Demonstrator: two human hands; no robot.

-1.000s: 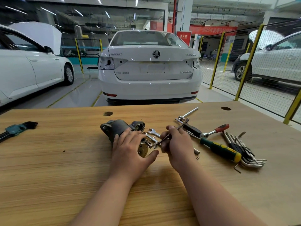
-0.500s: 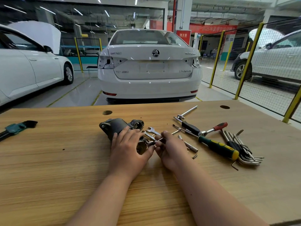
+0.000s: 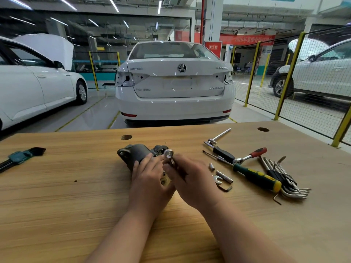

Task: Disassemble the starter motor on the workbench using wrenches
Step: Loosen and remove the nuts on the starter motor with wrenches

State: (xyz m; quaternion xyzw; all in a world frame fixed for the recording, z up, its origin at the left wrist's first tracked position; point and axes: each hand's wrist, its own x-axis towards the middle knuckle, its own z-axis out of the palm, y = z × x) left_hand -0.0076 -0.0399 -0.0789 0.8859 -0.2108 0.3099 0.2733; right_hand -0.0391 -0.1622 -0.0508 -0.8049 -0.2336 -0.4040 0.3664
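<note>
Left hand (image 3: 150, 179) clamps down on the starter (image 3: 136, 153) so it won't roll while right hand (image 3: 191, 179) grips a wrench (image 3: 169, 155) at its end.

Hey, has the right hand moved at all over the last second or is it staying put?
Yes. The right hand has swung its wrench left, away from the green-handled screwdriver, toward the starter motor.

Dark grey starter motor (image 3: 135, 153) on a tan wood-grain workbench (image 3: 57, 196), beside a green-and-yellow-handled screwdriver (image 3: 257, 176).
</note>
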